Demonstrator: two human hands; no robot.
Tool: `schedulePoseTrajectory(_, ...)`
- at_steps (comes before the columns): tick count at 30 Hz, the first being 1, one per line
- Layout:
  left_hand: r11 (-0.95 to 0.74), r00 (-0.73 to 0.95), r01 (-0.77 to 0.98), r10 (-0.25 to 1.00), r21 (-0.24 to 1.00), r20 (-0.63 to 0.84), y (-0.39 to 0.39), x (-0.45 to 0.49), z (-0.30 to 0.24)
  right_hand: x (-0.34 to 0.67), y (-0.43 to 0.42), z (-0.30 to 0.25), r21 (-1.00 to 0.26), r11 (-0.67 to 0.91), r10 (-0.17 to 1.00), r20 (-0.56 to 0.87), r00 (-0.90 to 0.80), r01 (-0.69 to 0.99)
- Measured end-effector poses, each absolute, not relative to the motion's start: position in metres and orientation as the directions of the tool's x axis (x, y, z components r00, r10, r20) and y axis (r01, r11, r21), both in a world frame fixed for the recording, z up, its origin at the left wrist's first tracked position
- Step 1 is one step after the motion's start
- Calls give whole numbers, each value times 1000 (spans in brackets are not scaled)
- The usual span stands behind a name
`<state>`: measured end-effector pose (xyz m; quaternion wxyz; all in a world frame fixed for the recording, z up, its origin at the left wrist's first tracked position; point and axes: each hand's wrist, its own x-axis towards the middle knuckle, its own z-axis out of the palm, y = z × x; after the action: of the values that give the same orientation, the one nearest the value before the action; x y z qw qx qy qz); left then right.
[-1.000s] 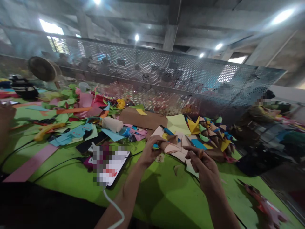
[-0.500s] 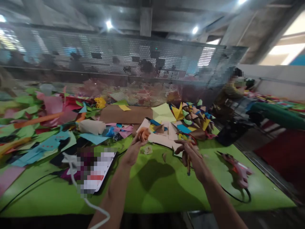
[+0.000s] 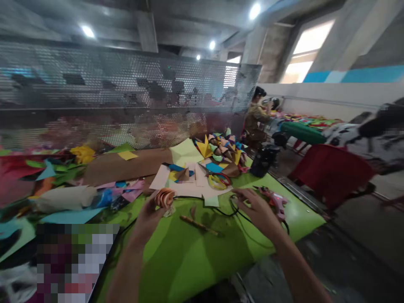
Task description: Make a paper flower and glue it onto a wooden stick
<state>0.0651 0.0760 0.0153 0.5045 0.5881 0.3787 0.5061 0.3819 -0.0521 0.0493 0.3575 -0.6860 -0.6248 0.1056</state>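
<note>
As left hand (image 3: 147, 219) partly hides paper rose (image 3: 165, 197), phone (image 3: 97, 256) cropped, pixelated

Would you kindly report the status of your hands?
Left hand holding orange paper coil. Right hand open near glue gun. Black cord close by. Stick between hands.

Left grip (image 3: 149, 218) is curled closed; right grip (image 3: 256, 209) reaches forward, loosely bent.
</note>
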Motion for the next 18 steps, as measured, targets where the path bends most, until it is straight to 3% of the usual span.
schedulePoseTrajectory(3, -280, 195, -26, 940, 960, 279, 78, 66, 11, 438, -83, 49, -579, -339, 772, 279, 571, 742)
schedulePoseTrajectory(7, -399, 262, 68, 892, 914, 370, 76, 69, 12, 479, -110, 35, -531, -578, 635, 184, 751, 619)
schedulePoseTrajectory(12, -507, 315, 161, 839, 847, 443, 70, 73, 18, 484, -104, 22, -516, -679, 591, 37, 806, 522)
schedulePoseTrajectory(18, -517, 364, 201, 828, 832, 427, 59, 72, 29, 480, -102, 27, -572, -671, 571, 6, 821, 471)
